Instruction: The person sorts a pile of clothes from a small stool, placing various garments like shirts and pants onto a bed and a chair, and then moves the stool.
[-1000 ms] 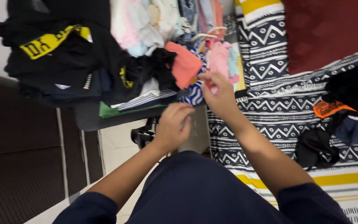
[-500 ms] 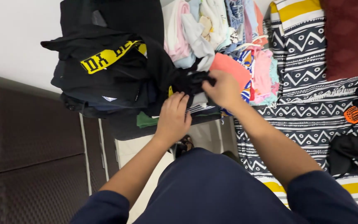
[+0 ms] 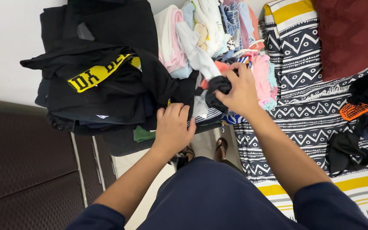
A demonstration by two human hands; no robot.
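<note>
Your left hand (image 3: 173, 125) reaches forward from a bare forearm, palm down, fingers held together and curled slightly over at the tips, not closed around anything you can see. Your right hand (image 3: 240, 91) stretches further ahead and higher, fingers and thumb pinched shut in a grip (the knuckles face up). Both arms run out from dark blue sleeves, elbows bent, forearms angling inward toward each other.

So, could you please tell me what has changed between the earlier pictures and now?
The right hand has let go of the pink garment it was touching a second ago and now has a grip on a small dark bundle. The left hand has moved up onto the black clothes pile. The patterned bedspread is unchanged.
</note>
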